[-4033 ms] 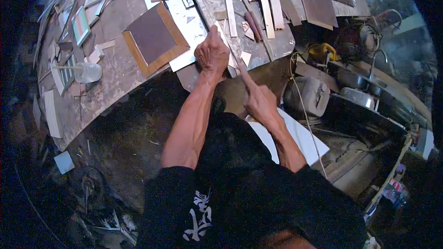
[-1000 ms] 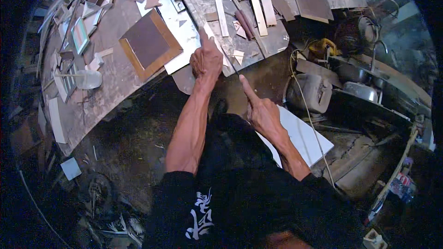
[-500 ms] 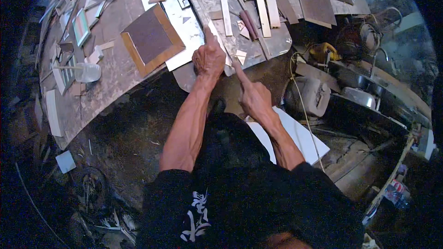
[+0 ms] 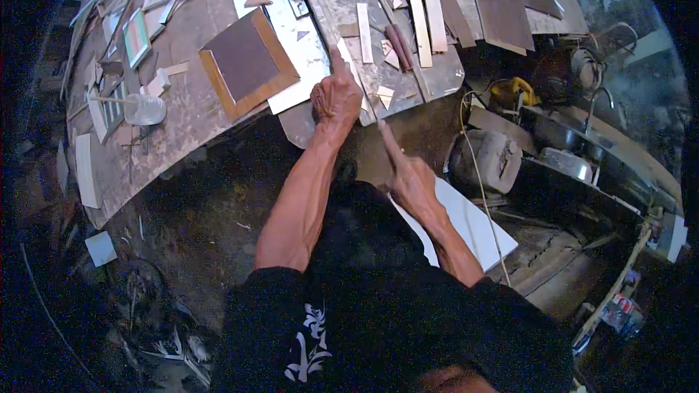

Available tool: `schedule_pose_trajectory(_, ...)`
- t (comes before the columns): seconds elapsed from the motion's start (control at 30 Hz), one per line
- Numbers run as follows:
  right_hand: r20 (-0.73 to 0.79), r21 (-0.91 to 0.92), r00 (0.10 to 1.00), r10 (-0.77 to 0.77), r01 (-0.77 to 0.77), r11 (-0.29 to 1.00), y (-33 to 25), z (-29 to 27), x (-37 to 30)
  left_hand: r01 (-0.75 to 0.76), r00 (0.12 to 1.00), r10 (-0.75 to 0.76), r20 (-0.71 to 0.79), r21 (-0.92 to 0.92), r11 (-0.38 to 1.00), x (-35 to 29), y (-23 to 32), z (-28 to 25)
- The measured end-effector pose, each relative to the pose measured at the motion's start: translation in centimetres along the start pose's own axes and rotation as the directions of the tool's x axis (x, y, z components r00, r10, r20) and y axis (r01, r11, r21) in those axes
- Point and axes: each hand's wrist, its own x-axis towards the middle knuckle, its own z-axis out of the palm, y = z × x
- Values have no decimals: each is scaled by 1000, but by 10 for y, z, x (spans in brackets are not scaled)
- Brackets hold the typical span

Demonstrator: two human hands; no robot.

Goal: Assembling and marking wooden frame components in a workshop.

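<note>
At the near edge of the worktable, my left hand presses down on a narrow pale wood strip. Its index finger lies stretched along the strip while the other fingers are curled. My right hand is lower and to the right, just off the table edge. Its fingers are closed round a thin dark blade-like tool, index finger pointing along it; the exact kind is unclear and the grip end is hidden. The tool's far end reaches the strip's near end. Left of my left hand lies a brown-framed dark panel.
Wood offcuts and loose strips cover the worktable. A clear plastic tub stands at left. To the right are a dusty canister, a yellow tool and a hanging cord. A white board lies below my right forearm.
My right hand has drawn back toward me and slightly right, showing more of the thin tool. My left hand stays on the strip. The whole view has shifted slightly.
</note>
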Motion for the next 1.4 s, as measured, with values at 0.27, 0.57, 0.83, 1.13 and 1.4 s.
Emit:
schedule_pose_trajectory(0.27,8,49,999,51,-51,997,-4,-6,-5,11,999,-11,39,8,1000,-1,-1,-3)
schedule_pose_trajectory(0.57,80,-18,994,77,-76,997,-1,-4,6,-17,1000,16,-5,-12,1000,1,-4,-3)
schedule_pose_trajectory(0.83,-110,28,988,-109,113,993,-2,-7,1,-91,994,91,-54,1,996,2,-10,7)
schedule_pose_trajectory(1.13,67,-2,992,103,-103,995,-16,-12,8,-62,998,62,-1,27,998,0,-8,6)
schedule_pose_trajectory(1.4,-34,12,999,-9,10,1000,-7,-5,7,-68,998,69,-13,54,996,0,-7,5)
